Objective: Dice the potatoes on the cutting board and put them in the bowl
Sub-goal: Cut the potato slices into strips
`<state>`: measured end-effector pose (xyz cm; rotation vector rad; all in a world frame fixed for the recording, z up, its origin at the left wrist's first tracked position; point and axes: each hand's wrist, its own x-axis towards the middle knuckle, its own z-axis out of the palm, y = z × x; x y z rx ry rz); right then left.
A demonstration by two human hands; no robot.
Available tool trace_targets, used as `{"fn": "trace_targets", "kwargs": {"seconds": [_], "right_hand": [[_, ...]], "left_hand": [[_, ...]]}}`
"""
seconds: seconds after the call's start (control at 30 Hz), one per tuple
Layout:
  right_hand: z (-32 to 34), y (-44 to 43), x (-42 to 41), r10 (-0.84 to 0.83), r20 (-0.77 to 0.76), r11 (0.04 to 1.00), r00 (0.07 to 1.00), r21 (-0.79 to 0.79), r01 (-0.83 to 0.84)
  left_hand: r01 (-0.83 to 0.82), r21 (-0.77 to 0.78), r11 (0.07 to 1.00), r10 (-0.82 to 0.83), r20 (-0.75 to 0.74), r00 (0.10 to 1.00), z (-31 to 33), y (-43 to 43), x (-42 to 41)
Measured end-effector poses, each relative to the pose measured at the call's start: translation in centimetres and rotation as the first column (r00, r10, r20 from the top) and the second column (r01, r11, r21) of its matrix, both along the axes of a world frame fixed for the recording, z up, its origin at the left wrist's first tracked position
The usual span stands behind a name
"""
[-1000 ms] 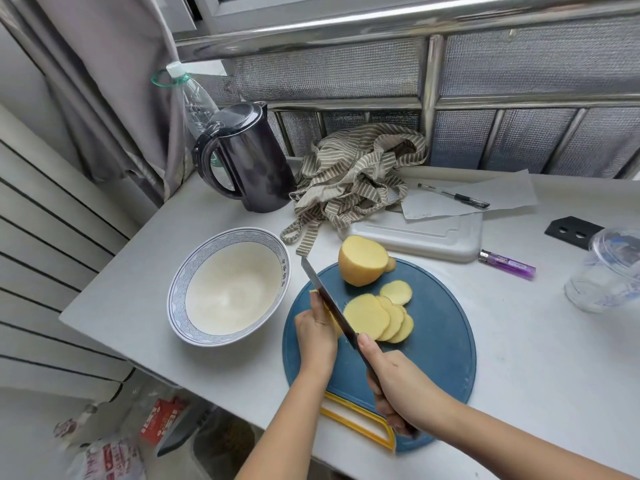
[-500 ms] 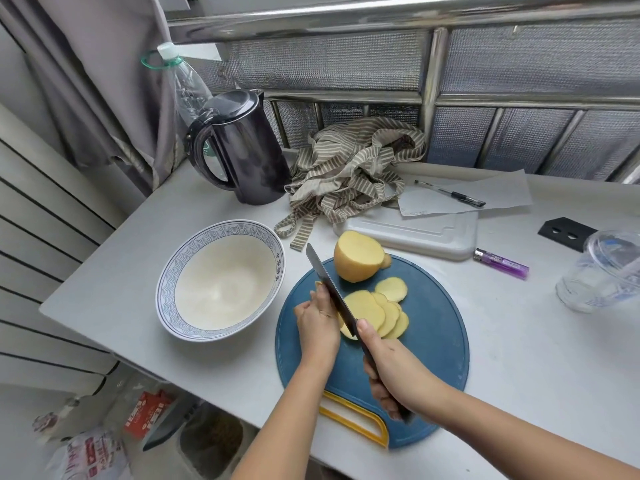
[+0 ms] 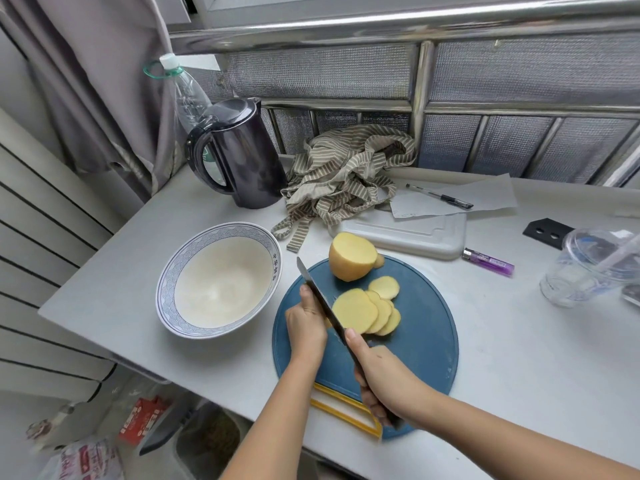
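Grey worktop [image 3: 519, 358] carried a blue cutting board [image 3: 426, 341] mid-frame, the bowl [image 3: 165, 292] left of it. A half potato [image 3: 349, 256] sat at the board's top, fanned potato slices [image 3: 367, 311] below. The right hand [image 3: 384, 375], grip closed round the knife [image 3: 320, 297], set the blade at the slices' left edge; the left hand [image 3: 306, 320], grip curled, pinned that edge.

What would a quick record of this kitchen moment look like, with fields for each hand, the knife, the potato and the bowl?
Left hand: curled over a potato piece, mostly hidden
Right hand: grips the knife
Knife: blade across the cutting board
Potato half: uncut, at the board's far edge
Slices: fanned, right of the blade
Bowl: empty, left of the board
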<state>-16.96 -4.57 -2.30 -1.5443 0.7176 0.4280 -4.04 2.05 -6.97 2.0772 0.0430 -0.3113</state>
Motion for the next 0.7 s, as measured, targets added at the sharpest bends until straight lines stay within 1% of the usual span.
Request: {"fn": "trace_targets", "kwargs": {"seconds": [0.13, 0.27, 0.43, 0.7], "right_hand": [[0.0, 0.4, -1.5, -0.009, -0.002, 1.000, 1.000, 0.004, 0.009], [-0.4, 1.3, -1.5, -0.012, 0.003, 1.000, 1.000, -0.010, 0.012], [-1.0, 2.5, -1.1, -0.037, -0.001, 0.999, 0.999, -0.023, 0.037], [-1.4, 3.5, -0.6, -0.086, -0.030, 0.995, 0.996, 0.050, 0.087]], "left_hand": [[0.001, -0.023, 1.000, -0.001, -0.011, 1.000, -0.1, 0.1, -0.3], [0.007, -0.015, 1.000, -0.007, 0.002, 1.000, 0.0, 0.4, -0.6], [0.013, -0.016, 1.000, -0.014, -0.024, 1.000, 0.5, 0.5, -0.5], [0.046, -0.011, 0.999, -0.046, -0.016, 0.999, 0.6, 0.7, -0.2]]}}
